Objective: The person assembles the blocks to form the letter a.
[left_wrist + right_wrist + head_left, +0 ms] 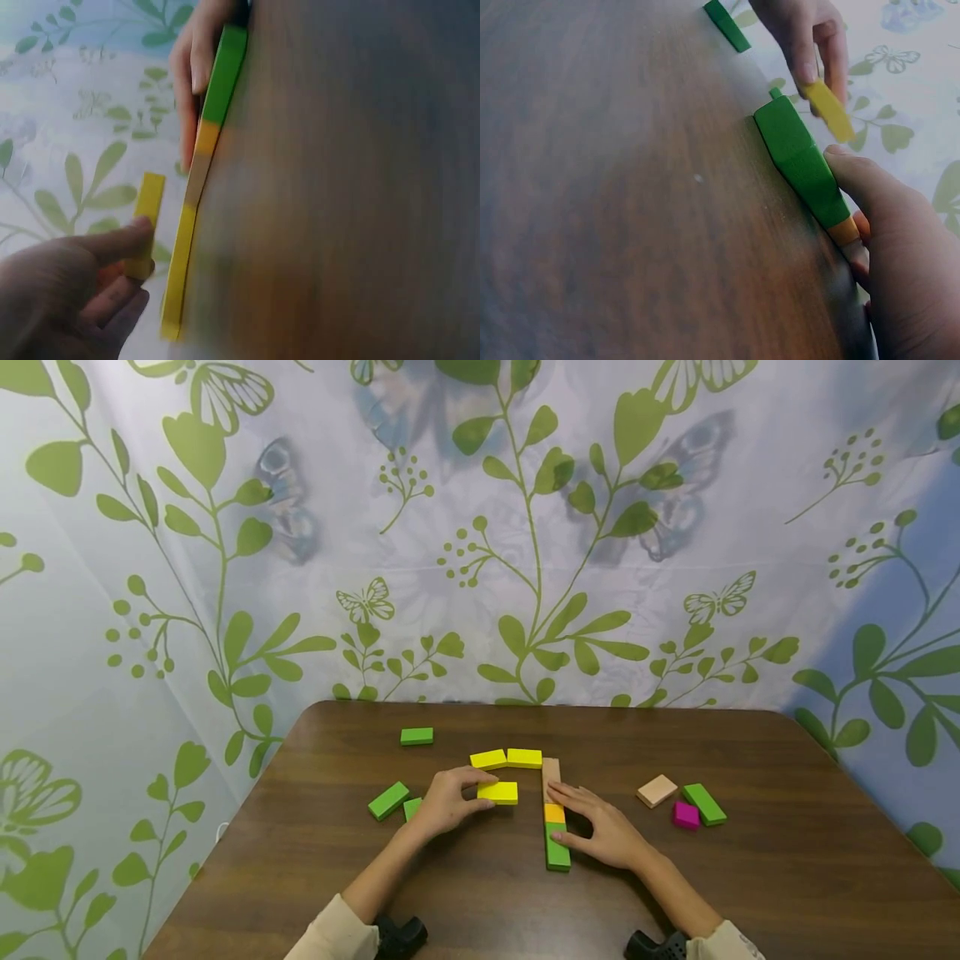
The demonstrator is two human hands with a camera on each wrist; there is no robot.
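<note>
Between thumb and fingers, my left hand pinches a yellow block, seen raised off the table in the left wrist view. Behind it two more yellow blocks lie end to end across the table. A column runs toward me from their right end: plain wooden pieces, an orange block and green at the near end. My right hand rests along the column's right side, fingers extended at the wooden part and thumb at the green. Its palm side is hidden in the head view.
Off to the left on the brown table lie a green block, another green block partly behind my left hand, and one farther back. At right are a wooden block, a magenta block and a green block.
</note>
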